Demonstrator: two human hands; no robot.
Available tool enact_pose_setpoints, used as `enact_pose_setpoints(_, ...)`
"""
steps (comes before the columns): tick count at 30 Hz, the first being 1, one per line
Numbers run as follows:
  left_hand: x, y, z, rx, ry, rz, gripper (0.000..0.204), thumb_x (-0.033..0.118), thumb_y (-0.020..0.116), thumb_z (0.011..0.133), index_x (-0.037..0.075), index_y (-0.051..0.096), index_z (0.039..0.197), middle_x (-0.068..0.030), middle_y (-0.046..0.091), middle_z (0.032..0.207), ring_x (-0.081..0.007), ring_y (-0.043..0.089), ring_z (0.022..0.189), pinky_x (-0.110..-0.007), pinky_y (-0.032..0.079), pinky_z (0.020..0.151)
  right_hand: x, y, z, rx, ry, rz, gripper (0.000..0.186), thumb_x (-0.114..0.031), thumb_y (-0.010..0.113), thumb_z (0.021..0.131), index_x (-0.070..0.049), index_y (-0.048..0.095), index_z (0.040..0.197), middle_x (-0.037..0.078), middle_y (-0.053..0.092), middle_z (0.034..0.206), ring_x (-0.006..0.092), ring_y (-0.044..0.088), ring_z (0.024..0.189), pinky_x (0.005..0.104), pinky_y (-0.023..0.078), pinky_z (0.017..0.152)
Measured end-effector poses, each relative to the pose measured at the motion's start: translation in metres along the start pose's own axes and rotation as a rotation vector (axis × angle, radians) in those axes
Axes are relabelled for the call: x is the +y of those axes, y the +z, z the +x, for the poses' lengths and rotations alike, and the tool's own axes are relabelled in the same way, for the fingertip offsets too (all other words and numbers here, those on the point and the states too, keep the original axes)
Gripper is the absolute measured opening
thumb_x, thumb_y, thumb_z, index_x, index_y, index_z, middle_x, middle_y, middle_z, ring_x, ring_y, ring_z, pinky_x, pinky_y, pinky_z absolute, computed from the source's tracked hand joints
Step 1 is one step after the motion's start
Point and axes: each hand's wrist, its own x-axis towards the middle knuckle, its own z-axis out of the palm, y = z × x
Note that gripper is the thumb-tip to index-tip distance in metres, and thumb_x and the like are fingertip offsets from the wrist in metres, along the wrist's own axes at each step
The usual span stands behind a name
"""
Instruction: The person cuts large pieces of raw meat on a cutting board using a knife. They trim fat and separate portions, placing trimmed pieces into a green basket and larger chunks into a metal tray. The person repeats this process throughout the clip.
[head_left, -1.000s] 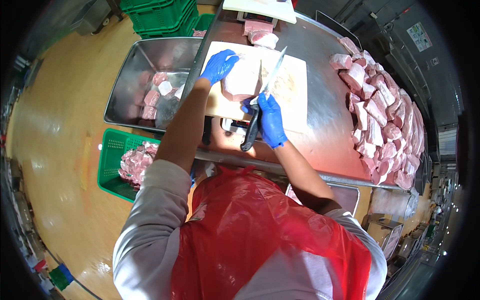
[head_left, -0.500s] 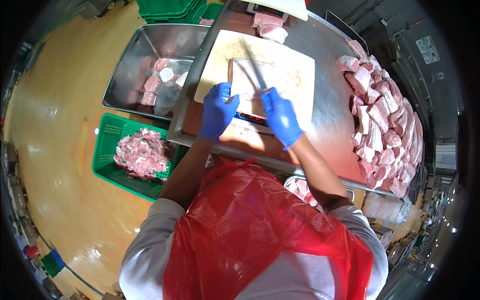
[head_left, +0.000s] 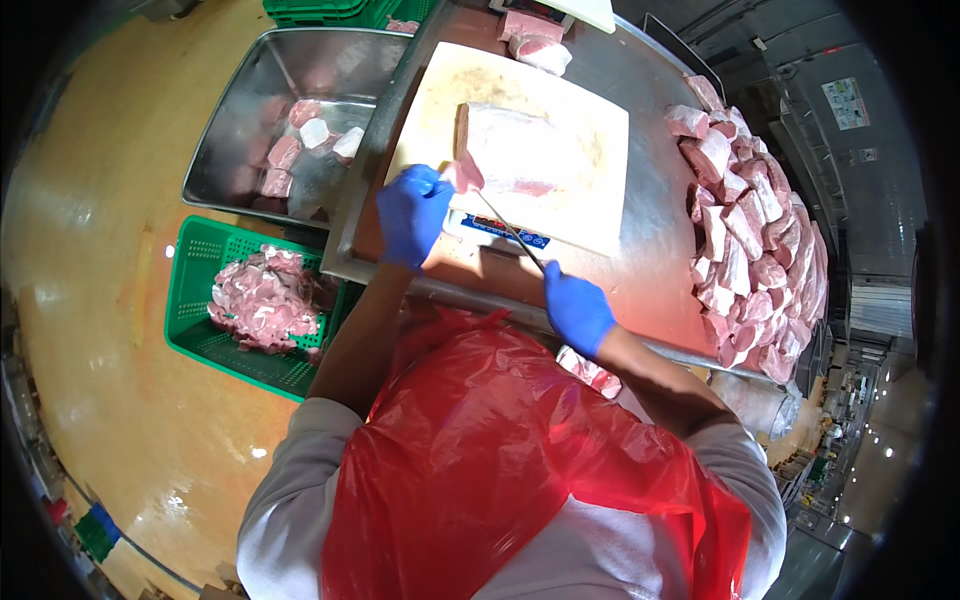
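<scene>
A pale pork loin (head_left: 510, 145) lies on a cream cutting board (head_left: 590, 210), over a scale with a blue panel (head_left: 505, 232). My left hand (head_left: 412, 215), in a blue glove, is closed on a pink flap of meat (head_left: 465, 172) at the loin's near left corner. My right hand (head_left: 577, 312), gloved likewise, grips a knife (head_left: 515, 235) below the board; its narrow blade runs up-left to that flap.
Steel table (head_left: 660, 270), with a large pork pile (head_left: 745, 210) at right and two pieces (head_left: 540, 52) beyond the board. Left are a steel tub (head_left: 225, 120) with several chunks, a green crate (head_left: 190, 300) of trimmings and stacked green crates (head_left: 315, 12).
My left hand left the loin's top, moving down-left to its corner. My right hand dropped toward me with the knife, now edge-on and lower. The loin turned sideways; a pink flap appeared.
</scene>
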Motion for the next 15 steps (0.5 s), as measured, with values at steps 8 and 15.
enact_pose_setpoints(8,0.022,0.003,0.006,-0.047,0.160,0.099,0.025,0.010,0.075,0.080,0.002,0.062,0.100,-0.0192,0.064,0.085,-0.0395,0.064,0.085,-0.047,0.052,0.075,-0.045,-0.060,0.030,0.295,0.010,0.088,0.023,-0.007,0.054,0.091,0.007,0.048,0.108,0.027,0.069,0.084,0.0448,0.070,0.076,0.0514,0.057,0.066)
enact_pose_setpoints(15,0.002,0.010,0.003,-0.084,0.110,0.073,0.013,0.004,0.071,0.073,0.005,0.059,0.079,-0.0171,0.059,0.072,-0.0389,0.062,0.070,-0.047,0.049,0.063,-0.073,-0.052,0.116,0.338,-0.015,0.176,0.024,-0.006,0.052,0.092,0.008,0.047,0.110,0.027,0.069,0.083,0.0436,0.070,0.076,0.0512,0.056,0.066)
